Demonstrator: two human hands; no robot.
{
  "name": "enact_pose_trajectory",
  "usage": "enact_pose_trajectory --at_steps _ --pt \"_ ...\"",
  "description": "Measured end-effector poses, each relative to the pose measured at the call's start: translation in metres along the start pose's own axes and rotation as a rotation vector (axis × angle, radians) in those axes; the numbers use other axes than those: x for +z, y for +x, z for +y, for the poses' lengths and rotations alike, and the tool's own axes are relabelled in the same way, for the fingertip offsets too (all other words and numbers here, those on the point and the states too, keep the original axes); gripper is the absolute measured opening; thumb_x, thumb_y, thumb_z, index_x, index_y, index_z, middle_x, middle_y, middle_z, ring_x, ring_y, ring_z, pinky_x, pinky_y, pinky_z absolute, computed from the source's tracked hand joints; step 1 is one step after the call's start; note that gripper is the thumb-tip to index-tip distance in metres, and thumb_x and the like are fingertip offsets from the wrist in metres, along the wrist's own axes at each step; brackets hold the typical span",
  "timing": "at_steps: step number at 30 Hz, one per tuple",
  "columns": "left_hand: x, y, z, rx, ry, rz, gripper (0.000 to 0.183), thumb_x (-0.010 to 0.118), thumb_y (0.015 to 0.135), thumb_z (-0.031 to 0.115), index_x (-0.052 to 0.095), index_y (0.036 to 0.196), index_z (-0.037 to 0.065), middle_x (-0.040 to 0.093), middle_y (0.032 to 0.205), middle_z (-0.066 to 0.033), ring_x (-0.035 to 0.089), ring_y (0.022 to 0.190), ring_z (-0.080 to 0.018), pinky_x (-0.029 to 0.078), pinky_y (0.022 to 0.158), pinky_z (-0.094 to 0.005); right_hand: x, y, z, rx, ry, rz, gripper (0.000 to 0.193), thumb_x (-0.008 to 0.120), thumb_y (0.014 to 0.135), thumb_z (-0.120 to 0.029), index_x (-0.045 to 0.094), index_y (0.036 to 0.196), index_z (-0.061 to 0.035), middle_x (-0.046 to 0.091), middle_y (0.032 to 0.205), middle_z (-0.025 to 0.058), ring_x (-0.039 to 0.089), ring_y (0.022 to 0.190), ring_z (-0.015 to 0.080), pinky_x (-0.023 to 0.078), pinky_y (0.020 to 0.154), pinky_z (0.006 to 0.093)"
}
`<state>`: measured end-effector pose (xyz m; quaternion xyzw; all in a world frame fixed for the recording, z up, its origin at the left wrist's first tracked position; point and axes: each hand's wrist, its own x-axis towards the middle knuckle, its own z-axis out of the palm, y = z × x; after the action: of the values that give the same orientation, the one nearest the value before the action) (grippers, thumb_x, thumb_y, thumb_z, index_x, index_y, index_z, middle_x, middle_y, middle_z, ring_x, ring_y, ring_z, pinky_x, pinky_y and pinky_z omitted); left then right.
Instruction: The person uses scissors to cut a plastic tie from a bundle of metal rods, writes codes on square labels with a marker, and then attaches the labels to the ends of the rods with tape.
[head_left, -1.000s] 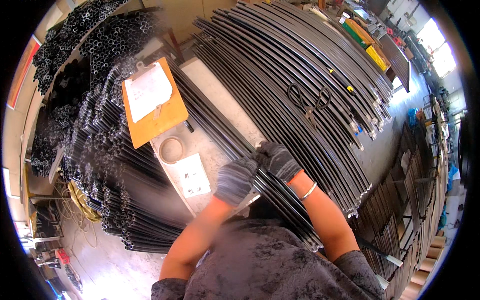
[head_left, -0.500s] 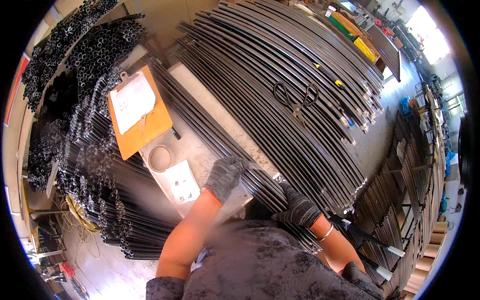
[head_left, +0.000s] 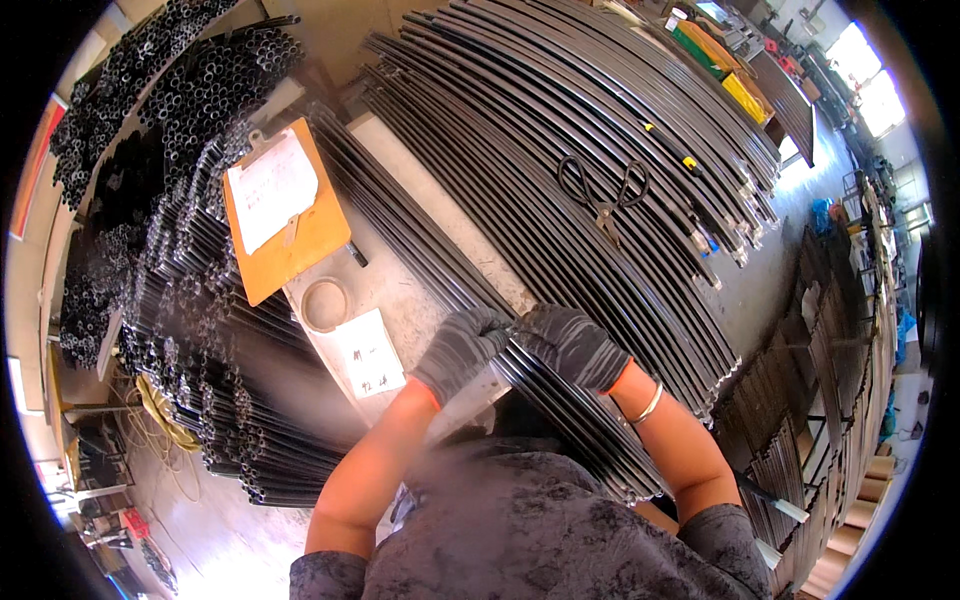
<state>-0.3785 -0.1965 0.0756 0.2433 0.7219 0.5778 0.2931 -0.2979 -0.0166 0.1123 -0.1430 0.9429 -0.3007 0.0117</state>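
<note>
Head view is showing both gloved hands working side by side at the middle of the picture. Fingers of the left hand [head_left: 462, 348] are curling tight around a bundle of thin black metal rods [head_left: 560, 400], and the right hand [head_left: 572, 345], just at three o'clock of the left and touching it, is wrapping its fingers closed over the same bundle. A bangle [head_left: 650, 405] is sitting on the right wrist.

The bundle is lying on the near edge of the grey bench [head_left: 400, 285] and running from eleven o'clock down to five o'clock, its lower end jutting past the person's body. At ten o'clock of the hands a white paper slip [head_left: 368, 352] and a tape ring [head_left: 325, 304] are lying on the bench, with an orange clipboard [head_left: 285, 225] beyond them. At one o'clock a broad spread of long black rods [head_left: 560, 130] is covering the bench, and a pair of black shears [head_left: 603, 192] is resting on top. Stacked tubes [head_left: 170, 250] are filling the nine o'clock side.

Risk, as I judge it: the rods are slim and smooth, so a few could be slipping out of the gloved grip and sliding off the bench edge, and the overhanging ends could be catching on clothing.
</note>
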Motion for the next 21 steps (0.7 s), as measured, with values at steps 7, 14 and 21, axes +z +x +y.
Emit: enact_pose_trajectory --at_steps 7,14,21 --pt "-0.02 -0.007 -0.017 0.367 0.662 0.022 0.019 0.06 0.083 0.015 0.067 0.098 0.008 0.064 0.092 -0.0092 0.06 0.086 -0.0253 0.05 0.081 -0.0357 0.045 -0.014 0.024 0.357 1.273 0.468 0.018 0.065 0.084 -0.008 0.064 0.101 0.0005 0.063 0.091 0.0052 0.058 0.079 0.0157 0.049 0.069 0.028" --pt "0.016 -0.018 -0.009 -0.274 -1.095 0.068 0.023 0.064 0.089 0.031 0.061 0.089 0.009 0.055 0.073 -0.0011 0.048 0.052 -0.0089 0.036 0.043 -0.022 0.041 -0.01 0.023 0.442 1.703 0.217 0.023 0.066 0.084 -0.026 0.065 0.088 -0.0035 0.051 0.062 -0.0027 0.042 0.052 0.0049 0.032 0.048 0.0172" --pt "0.014 -0.001 0.025 -0.397 -0.762 0.214 0.023 0.058 0.092 0.03 0.053 0.079 0.012 0.049 0.064 0.0014 0.041 0.049 -0.0075 0.03 0.041 -0.0219 0.015 0.001 0.04 -0.163 0.471 0.154 0.012 0.059 0.088 -0.009 0.064 0.095 -0.0014 0.065 0.094 0.0122 0.063 0.086 0.0208 0.052 0.074 0.0344"
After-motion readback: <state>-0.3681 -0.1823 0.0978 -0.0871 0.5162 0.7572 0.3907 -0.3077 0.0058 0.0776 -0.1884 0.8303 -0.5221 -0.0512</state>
